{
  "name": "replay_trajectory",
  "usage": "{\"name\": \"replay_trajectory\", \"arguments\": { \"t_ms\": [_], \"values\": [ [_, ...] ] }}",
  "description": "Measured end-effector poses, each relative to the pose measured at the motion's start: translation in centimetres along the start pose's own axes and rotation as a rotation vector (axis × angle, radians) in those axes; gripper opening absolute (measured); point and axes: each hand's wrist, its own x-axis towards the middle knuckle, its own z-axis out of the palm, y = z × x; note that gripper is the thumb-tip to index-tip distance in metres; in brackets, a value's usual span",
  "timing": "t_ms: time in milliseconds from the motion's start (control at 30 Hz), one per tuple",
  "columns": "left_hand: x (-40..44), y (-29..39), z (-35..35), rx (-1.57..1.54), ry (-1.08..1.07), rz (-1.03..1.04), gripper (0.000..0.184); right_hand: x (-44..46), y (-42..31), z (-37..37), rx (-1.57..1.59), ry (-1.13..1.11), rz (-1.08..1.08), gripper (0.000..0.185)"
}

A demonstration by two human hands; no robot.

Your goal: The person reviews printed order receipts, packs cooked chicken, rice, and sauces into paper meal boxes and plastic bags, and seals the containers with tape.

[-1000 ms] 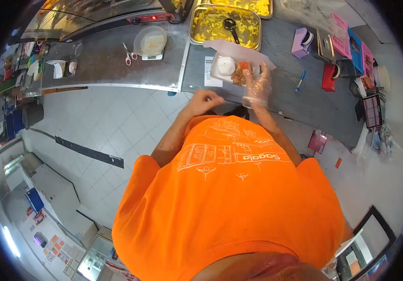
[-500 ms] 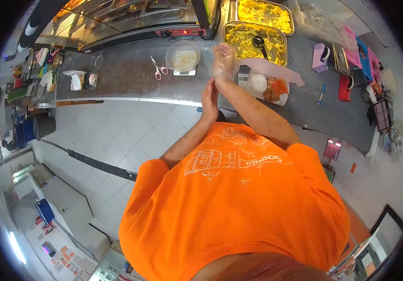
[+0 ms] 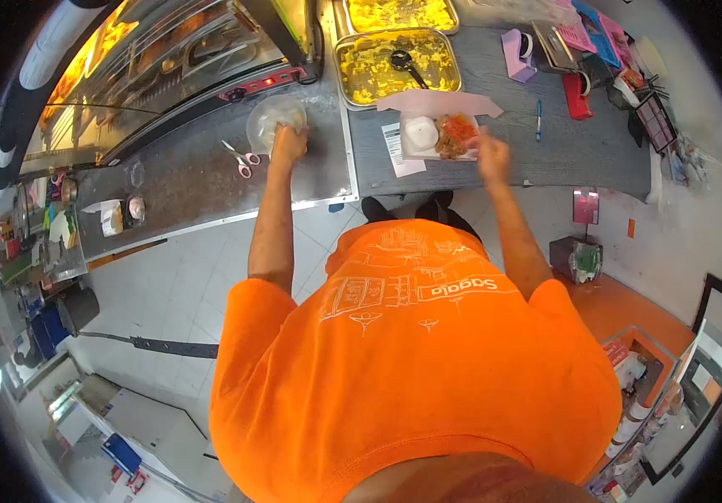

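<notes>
My left hand (image 3: 289,144) reaches over the near rim of a translucent plastic bowl (image 3: 262,117), its fingers curled down into it. Something pale lies in the bowl; what the fingers grip is hidden. At the right edge of an open paper food box (image 3: 415,154) is my right hand (image 3: 492,158), fingers curled and slightly blurred; whether they hold the edge is unclear. Inside the box sit a round white tub (image 3: 421,134), brown food pieces (image 3: 447,144) and an orange-red topping (image 3: 460,128). The box's pink lid (image 3: 440,102) is raised at the back. A printed slip (image 3: 400,151) lies partly under the box.
Behind the box stand metal trays of yellow food (image 3: 398,42), a black spoon (image 3: 403,61) in the nearer one. Pink-handled scissors (image 3: 243,161) lie left of the bowl. A glass heated cabinet (image 3: 201,67) is at back left. A blue pen (image 3: 538,120) and tape dispensers (image 3: 517,54) are at right.
My hands, together at the right wrist before, are now apart: left at the bowl, right by the food box. The clear glove seen on my right hand no longer shows. The view has shifted right.
</notes>
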Motion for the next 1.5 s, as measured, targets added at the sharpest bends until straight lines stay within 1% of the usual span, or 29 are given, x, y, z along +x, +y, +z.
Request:
{"name": "replay_trajectory", "arguments": {
  "t_ms": [33,100,167,200,233,300,400,433,467,500,533,567,600,633,667,700,767,800,900,933,1000,1033,1133,1233,1267,1300,1367,1400,1500],
  "values": [
    [-1.6,2.1,-1.9,-0.120,0.051,-0.046,0.044,1.1,0.2,-3.7,-0.148,0.164,0.083,0.042],
    [-4.9,6.9,-4.2,-0.360,0.143,-0.127,0.040,4.2,3.4,-9.6,-0.158,0.404,-0.058,0.025],
    [-7.9,10.1,-1.4,-0.451,0.126,0.119,0.037,7.2,6.0,-13.5,-0.487,0.430,-0.143,0.020],
    [-9.1,11.7,0.8,-0.395,-0.014,0.256,0.042,8.7,7.0,-14.9,-0.653,0.439,-0.188,0.022],
    [-10.1,13.6,3.1,-0.338,-0.151,0.393,0.049,10.4,7.7,-15.9,-0.715,0.361,-0.220,0.026],
    [-13.0,18.3,6.1,-0.094,-0.001,0.506,0.074,13.2,9.0,-17.5,-0.829,0.197,-0.280,0.036],
    [-15.5,23.3,11.8,0.023,0.014,0.190,0.093,17.2,10.6,-18.8,-0.940,0.101,-0.484,0.034],
    [-16.2,25.8,11.3,0.009,-0.021,0.101,0.096,17.6,9.2,-19.2,-0.991,0.018,-0.421,0.034],
    [-16.7,27.1,12.8,-0.042,0.001,0.076,0.094,17.6,7.8,-19.8,-1.032,-0.081,-0.383,0.035],
    [-17.3,29.7,12.1,0.069,0.008,0.023,0.093,20.8,11.6,-20.8,-1.142,-0.132,-0.525,0.036],
    [-17.3,32.3,9.6,0.094,-0.139,-0.047,0.090,22.1,12.5,-21.6,-1.112,-0.214,-0.582,0.034],
    [-17.7,34.0,10.6,0.147,-0.142,-0.093,0.088,22.2,10.9,-22.1,-1.148,-0.328,-0.643,0.031],
    [-18.2,35.4,12.0,0.160,-0.142,-0.121,0.087,21.3,9.4,-22.6,-1.165,-0.325,-0.769,0.029],
    [-18.7,36.7,13.7,0.085,-0.146,-0.114,0.090,22.2,10.5,-23.3,-1.221,-0.400,-0.720,0.026],
    [-18.3,39.2,12.0,0.069,-0.240,-0.166,0.095,22.1,11.3,-24.2,-1.143,-0.394,-0.753,0.023],
    [-17.8,40.9,13.1,0.025,-0.186,-0.256,0.096,22.1,12.1,-25.3,-1.073,-0.381,-0.767,0.021],
    [-16.8,44.1,15.2,-0.074,-0.086,-0.396,0.098,19.9,9.8,-26.6,-0.980,-0.421,-0.625,0.019],
    [-16.0,45.8,13.8,-0.184,-0.132,-0.465,0.101,18.8,8.5,-27.2,-0.943,-0.442,-0.547,0.019],
    [-13.9,46.0,15.9,-0.247,0.008,-0.596,0.104,17.0,10.1,-28.7,-0.716,-0.249,-0.458,0.017],
    [-13.7,45.4,15.9,-0.206,0.009,-0.618,0.103,16.3,11.0,-28.8,-0.639,-0.199,-0.425,0.015],
    [-15.2,42.3,17.5,-0.078,0.101,-0.563,0.101,14.9,12.6,-28.5,-0.485,-0.094,-0.363,0.012],
    [-15.7,42.7,18.6,-0.021,0.140,-0.522,0.100,13.9,13.6,-28.8,-0.333,-0.131,-0.318,0.011],
    [-17.8,48.1,17.7,-0.054,-0.038,-0.559,0.096,10.6,12.3,-27.1,0.034,-0.213,-0.115,0.018],
    [-16.9,51.4,18.4,-0.068,-0.138,-0.136,0.095,9.7,12.3,-27.0,0.083,-0.257,-0.031,0.024],
    [-15.8,51.5,19.8,-0.049,-0.033,0.011,0.091,9.4,11.6,-26.9,0.103,-0.257,-0.021,0.027],
    [-13.9,52.0,18.5,-0.050,-0.081,0.134,0.084,9.3,11.6,-26.8,0.157,-0.238,0.033,0.031],
    [-10.2,52.2,19.1,-0.065,-0.057,0.308,0.064,10.5,13.2,-27.0,0.275,-0.261,0.104,0.038],
    [-8.7,52.2,19.3,-0.069,-0.066,0.303,0.059,11.3,14.4,-27.1,0.337,-0.307,0.125,0.042],
    [-6.2,52.3,19.1,-0.140,-0.069,0.251,0.050,12.8,14.7,-25.1,0.248,-0.320,0.084,0.041]
  ]
}}
